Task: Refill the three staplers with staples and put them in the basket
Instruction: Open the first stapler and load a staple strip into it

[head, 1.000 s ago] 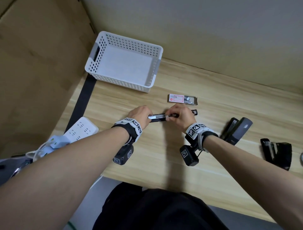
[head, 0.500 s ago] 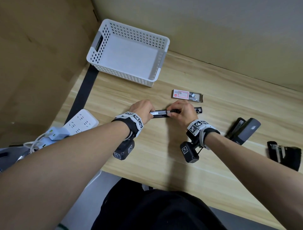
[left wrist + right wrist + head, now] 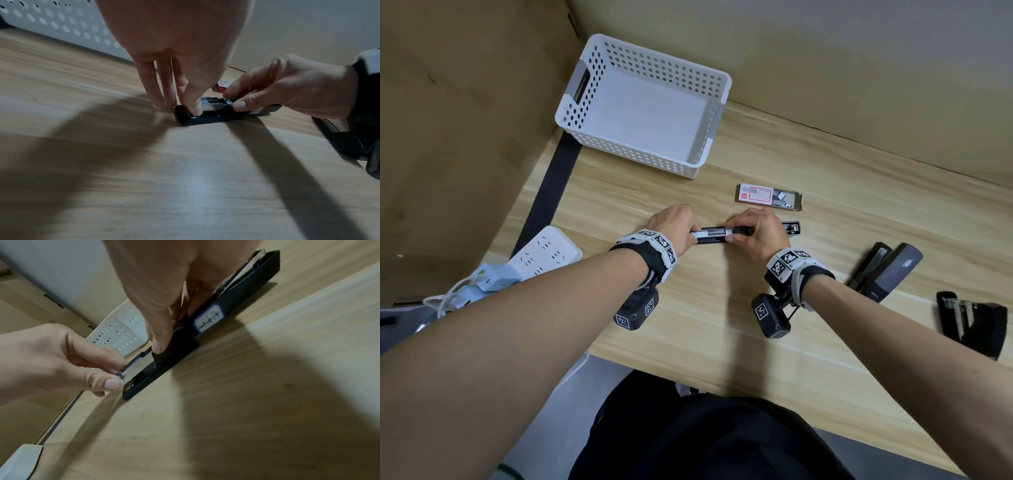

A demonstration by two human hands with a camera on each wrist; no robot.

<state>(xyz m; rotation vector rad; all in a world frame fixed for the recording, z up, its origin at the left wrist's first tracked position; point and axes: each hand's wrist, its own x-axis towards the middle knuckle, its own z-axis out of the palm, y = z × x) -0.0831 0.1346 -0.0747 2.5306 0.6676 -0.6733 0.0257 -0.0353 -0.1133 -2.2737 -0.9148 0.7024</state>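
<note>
A black stapler [image 3: 710, 237] lies opened out flat on the wooden table [image 3: 722, 342], its silver magazine [image 3: 213, 105] facing up. My left hand [image 3: 688, 233] pinches the magazine's left end between thumb [image 3: 111, 382] and forefinger. My right hand [image 3: 736, 236] pinches the stapler's middle, thumb [image 3: 161, 340] on the near side. An open staple box [image 3: 755, 194] lies just behind the hands. The white perforated basket [image 3: 633, 152] stands empty at the back left. Two more black staplers [image 3: 887, 270] [image 3: 969, 322] lie opened at the right.
A white power strip [image 3: 544, 255] with plugs and cables sits at the table's left edge. Cardboard walls [image 3: 465, 120] close off the left and back. The table's front edge runs just below my wrists.
Both hands keep their hold on the stapler at the same spot. Only my head view has shifted a little; the basket and other staplers have not moved.
</note>
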